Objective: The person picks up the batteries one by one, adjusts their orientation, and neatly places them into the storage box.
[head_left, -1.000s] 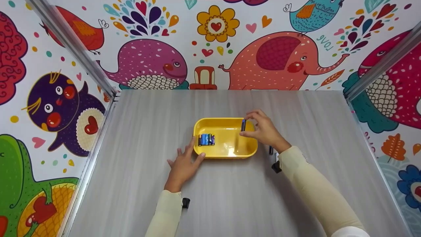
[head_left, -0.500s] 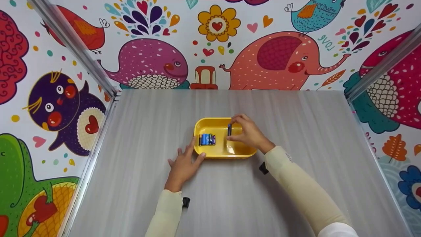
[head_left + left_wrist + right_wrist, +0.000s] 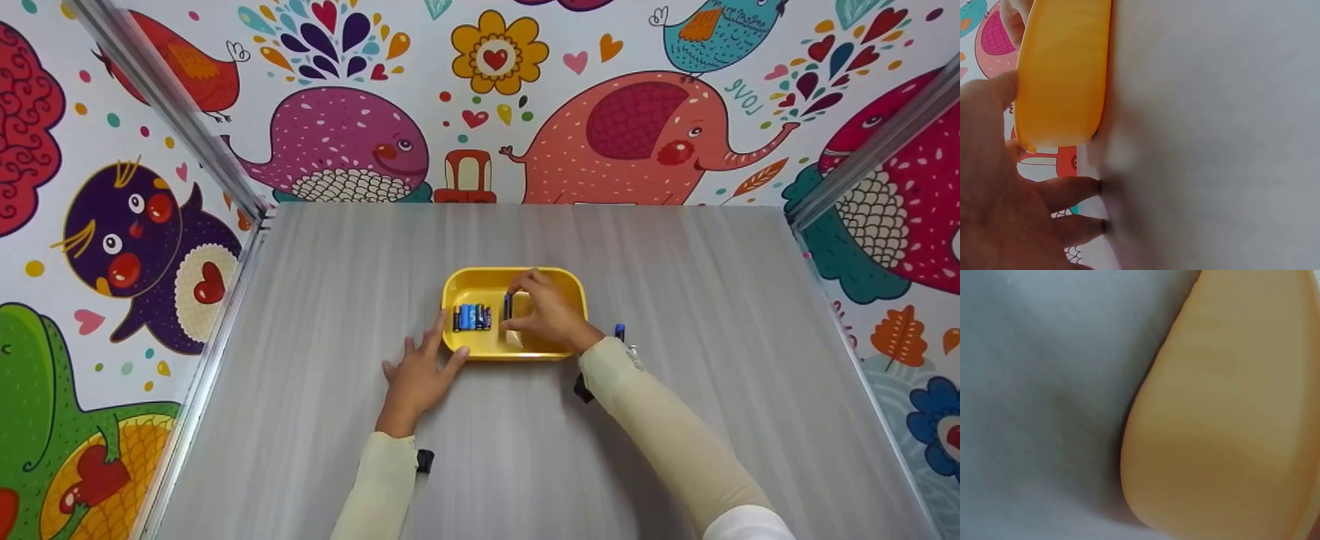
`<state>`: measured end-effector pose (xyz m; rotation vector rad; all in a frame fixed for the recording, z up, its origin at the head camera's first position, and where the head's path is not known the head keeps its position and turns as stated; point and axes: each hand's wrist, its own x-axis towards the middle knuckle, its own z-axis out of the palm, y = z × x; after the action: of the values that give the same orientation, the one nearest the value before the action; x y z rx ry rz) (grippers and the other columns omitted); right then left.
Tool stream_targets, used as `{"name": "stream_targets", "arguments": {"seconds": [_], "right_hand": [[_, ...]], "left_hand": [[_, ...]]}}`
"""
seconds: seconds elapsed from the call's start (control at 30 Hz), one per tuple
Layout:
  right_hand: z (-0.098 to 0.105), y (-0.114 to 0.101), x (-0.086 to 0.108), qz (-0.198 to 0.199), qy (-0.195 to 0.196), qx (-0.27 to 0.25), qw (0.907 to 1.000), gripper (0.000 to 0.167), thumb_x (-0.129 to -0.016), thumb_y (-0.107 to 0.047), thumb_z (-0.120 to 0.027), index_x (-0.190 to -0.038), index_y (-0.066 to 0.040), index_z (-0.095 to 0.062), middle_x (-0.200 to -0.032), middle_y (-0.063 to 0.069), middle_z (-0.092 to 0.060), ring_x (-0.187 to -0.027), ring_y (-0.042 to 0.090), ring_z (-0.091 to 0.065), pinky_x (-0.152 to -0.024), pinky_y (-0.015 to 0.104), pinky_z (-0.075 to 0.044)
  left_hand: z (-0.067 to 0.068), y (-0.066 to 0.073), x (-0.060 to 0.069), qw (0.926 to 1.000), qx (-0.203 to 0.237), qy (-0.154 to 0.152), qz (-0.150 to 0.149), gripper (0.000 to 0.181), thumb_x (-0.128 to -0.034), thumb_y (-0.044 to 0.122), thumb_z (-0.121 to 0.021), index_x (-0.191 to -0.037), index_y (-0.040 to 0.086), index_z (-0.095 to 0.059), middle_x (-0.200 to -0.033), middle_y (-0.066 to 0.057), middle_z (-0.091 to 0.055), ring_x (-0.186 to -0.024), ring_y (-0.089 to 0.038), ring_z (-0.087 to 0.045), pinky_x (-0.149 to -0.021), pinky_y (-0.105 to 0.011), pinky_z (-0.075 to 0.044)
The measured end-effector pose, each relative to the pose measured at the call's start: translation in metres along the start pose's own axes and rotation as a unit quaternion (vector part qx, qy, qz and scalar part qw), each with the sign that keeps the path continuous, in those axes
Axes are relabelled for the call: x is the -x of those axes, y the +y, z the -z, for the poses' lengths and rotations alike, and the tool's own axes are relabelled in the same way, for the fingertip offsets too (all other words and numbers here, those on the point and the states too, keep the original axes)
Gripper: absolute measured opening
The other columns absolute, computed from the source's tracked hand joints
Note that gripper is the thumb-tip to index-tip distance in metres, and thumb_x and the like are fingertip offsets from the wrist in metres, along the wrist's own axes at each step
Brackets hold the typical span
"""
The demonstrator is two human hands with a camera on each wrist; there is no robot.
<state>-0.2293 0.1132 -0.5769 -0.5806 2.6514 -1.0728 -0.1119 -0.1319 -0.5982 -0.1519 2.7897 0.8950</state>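
A yellow plastic container (image 3: 480,354) sits on the table, its side wall filling much of the right wrist view. Inside it, at the left, several batteries (image 3: 472,317) in black, blue, green and purple lie side by side in a row. My right hand (image 3: 553,315) reaches over the container's right part and pinches a dark battery (image 3: 508,306) between thumb and fingers, a small gap right of the row. At the container's left corner, my left hand (image 3: 417,379) has its fingers spread, thumb and index touching the rim; other fingertips (image 3: 1092,185) meet the table.
Outside the container to the right lies a battery (image 3: 619,332) with a blue end, partly beside my sleeve; a silvery thing (image 3: 634,351) next to it is mostly hidden. Patterned walls (image 3: 360,142) with metal corner posts enclose the grey table (image 3: 360,262).
My right hand has carried the dark battery left and down, from the container's right end toward the row. The loose battery at the right has come back into sight. The left hand stays put.
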Motion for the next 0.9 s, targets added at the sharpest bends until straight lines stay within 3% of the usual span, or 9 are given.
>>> {"name": "stream_targets", "arguments": {"seconds": [0.53,0.7,0.9], "right_hand": [[-0.021,-0.004,-0.011,-0.053,-0.018,-0.020,0.9982,0.047,-0.079,-0.035,-0.089,-0.113,-0.023,-0.059,-0.124,0.003,-0.053,-0.118,0.023,-0.052,-0.114,0.040,-0.046],[-0.027,-0.003,-0.014,-0.050,-0.018,-0.008,0.9986,0.050,-0.079,-0.036,-0.090,-0.114,-0.018,-0.060,-0.122,0.004,-0.054,-0.113,0.022,-0.052,-0.110,0.038,-0.047],[-0.032,0.002,-0.013,-0.037,-0.009,0.012,0.9992,0.053,-0.076,-0.039,-0.091,-0.113,-0.013,-0.063,-0.116,0.003,-0.055,-0.108,0.021,-0.052,-0.105,0.036,-0.047]], "left_hand": [[0.001,-0.002,-0.001,0.9999,-0.006,-0.008,0.007,0.081,-0.0923,0.082,-0.038,-0.159,0.055,-0.002,-0.162,-0.010,-0.041,-0.153,-0.048,-0.026,-0.110,-0.085,-0.007],[0.001,-0.002,-0.001,0.9999,-0.002,-0.007,0.009,0.081,-0.0917,0.083,-0.039,-0.159,0.056,-0.002,-0.162,-0.010,-0.041,-0.153,-0.048,-0.025,-0.111,-0.085,-0.006],[0.000,-0.003,0.000,0.9999,-0.008,0.007,-0.010,0.082,-0.0923,0.082,-0.039,-0.161,0.052,-0.006,-0.160,-0.011,-0.045,-0.151,-0.049,-0.030,-0.108,-0.087,-0.010]]}}
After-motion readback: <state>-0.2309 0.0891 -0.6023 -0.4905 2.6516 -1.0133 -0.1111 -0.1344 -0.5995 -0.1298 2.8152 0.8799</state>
